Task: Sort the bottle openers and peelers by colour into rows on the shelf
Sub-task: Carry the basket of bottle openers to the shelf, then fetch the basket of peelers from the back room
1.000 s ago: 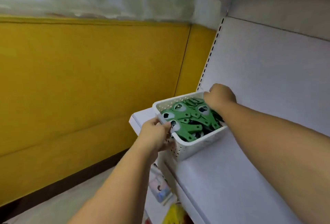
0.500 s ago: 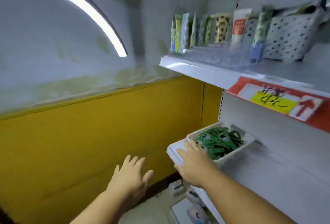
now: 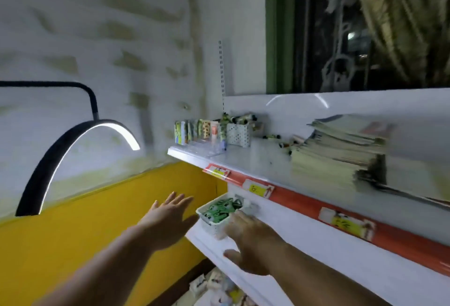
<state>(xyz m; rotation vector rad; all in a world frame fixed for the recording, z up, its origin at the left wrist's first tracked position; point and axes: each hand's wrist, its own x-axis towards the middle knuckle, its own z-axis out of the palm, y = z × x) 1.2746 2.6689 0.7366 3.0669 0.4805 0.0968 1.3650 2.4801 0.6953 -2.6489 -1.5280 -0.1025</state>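
Sitting at the left end of the lower shelf [image 3: 204,242], one white basket [image 3: 212,227] holds a heap of green openers [image 3: 220,210], too tangled to count. Two hands, both spread flat and empty: left hand [image 3: 168,220] at the basket's nine o'clock, right hand [image 3: 252,240] at its four o'clock, just beside it.

A shop: shelves [image 3: 280,166] with price-label strips [image 3: 258,187], packaged goods [image 3: 194,131].
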